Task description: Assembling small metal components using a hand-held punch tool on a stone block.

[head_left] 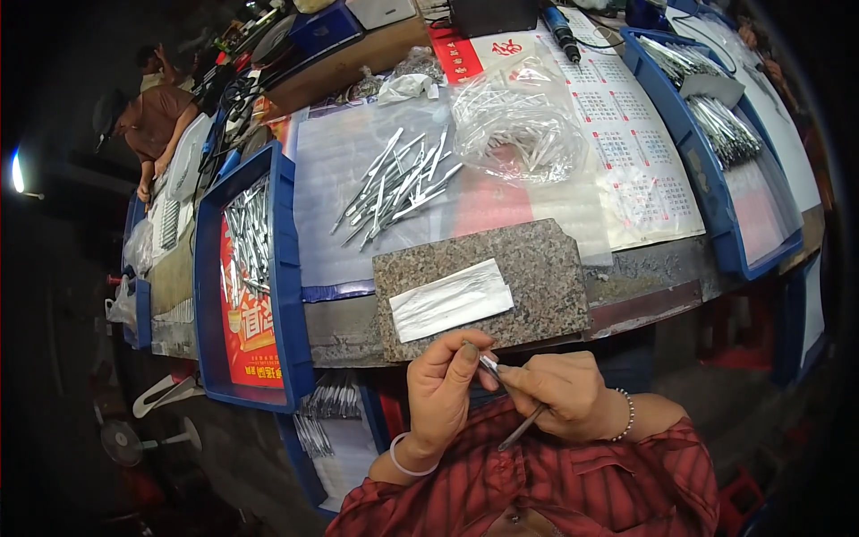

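My left hand is closed, with thumb and fingertips pinching a small shiny metal piece just past the near edge of a speckled stone slab. Against it works my right hand, its fingers closed round a slim grey metal rod whose end sticks out below toward my shirt. Whether the piece and the rod are joined is hidden by the fingers. A folded white paper strip lies on the slab. Beyond it, a loose pile of slim silver metal pieces rests on plastic sheeting.
Blue trays with metal pieces stand at left and another blue tray at right. A clear plastic bag of slim pieces lies on a calendar sheet. A blue handheld power tool lies behind. Another person sits far left.
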{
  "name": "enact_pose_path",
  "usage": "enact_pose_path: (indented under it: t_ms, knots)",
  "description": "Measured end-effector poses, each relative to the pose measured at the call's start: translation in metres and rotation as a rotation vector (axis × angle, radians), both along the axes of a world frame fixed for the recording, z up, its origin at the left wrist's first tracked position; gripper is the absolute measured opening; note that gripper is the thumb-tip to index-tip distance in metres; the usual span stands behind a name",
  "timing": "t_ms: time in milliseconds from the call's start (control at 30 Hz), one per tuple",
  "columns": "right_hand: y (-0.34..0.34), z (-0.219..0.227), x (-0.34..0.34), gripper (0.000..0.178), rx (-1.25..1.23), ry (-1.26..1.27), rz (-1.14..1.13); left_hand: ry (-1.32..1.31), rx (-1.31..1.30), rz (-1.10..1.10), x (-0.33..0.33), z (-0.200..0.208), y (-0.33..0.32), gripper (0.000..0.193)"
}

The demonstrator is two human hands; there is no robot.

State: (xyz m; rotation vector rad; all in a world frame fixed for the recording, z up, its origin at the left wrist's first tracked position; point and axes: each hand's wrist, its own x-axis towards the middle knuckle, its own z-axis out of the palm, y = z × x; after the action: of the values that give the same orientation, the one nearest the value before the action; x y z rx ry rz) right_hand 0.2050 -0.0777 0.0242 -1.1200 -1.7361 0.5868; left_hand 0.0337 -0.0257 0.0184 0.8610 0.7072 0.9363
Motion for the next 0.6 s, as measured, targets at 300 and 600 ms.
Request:
enact_pose_path:
  t_ms: [300, 600]
  knots:
    - [-0.006, -0.004, 0.0, 0.036, 0.06, -0.165, -0.004, 0.063, -0.01, -0.03, -0.008, -0.005, -0.002, 0.018]
    - [0.014, 0.013, 0.02, 0.027, 0.035, -0.216, 0.18, 0.403, 0.306, -0.328, -0.036, 0.011, 0.025, 0.013]
